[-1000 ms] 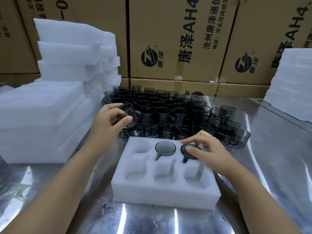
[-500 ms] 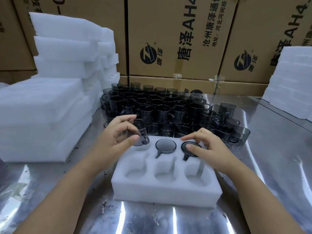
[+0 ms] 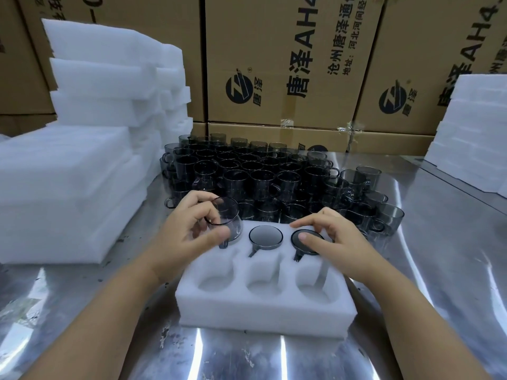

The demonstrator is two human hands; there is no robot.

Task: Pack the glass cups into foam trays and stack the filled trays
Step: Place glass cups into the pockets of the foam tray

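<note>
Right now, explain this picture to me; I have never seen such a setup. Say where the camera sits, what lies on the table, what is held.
No machine: a person's two bare hands, filmed by a camera on their head. The left hand grips a smoky grey glass cup over the far-left pocket of a white foam tray on a shiny metal table. The right hand rests on a seated cup in the far-right pocket; another cup fills the middle. Three near pockets are empty. Loose cups crowd behind; foam stacks stand left.
</note>
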